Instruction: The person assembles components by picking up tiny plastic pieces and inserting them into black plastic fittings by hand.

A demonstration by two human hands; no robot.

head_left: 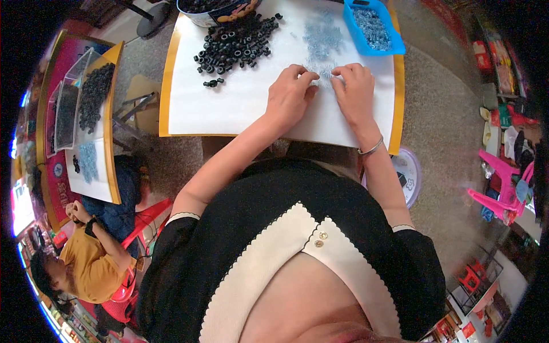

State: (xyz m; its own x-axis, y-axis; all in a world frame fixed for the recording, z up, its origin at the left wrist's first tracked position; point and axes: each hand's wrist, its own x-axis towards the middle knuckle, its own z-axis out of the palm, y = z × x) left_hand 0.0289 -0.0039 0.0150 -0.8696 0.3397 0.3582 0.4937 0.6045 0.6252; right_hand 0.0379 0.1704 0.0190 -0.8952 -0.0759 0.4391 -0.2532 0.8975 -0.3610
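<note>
The left hand (290,94) and right hand (355,94), fingers half-curled, grip unclear, should pinch lightly, sparing the clear pieces (323,39) just ahead.

White worktop (223,114), yellow-orange border (166,103) along left and right edges. Far left corner: round tub (207,20), cut off by the frame, dark contents. Just nearside of it, loose heap of small black parts (231,48), many with ring-like ends, thinning toward left edge; a few small black pieces (213,83) just apart, nearest the near edge. Right of middle, from far edge inward: scattered clear bluish bits (322,40). Far right corner: blue tray (355,39), more such bits inside.
</note>
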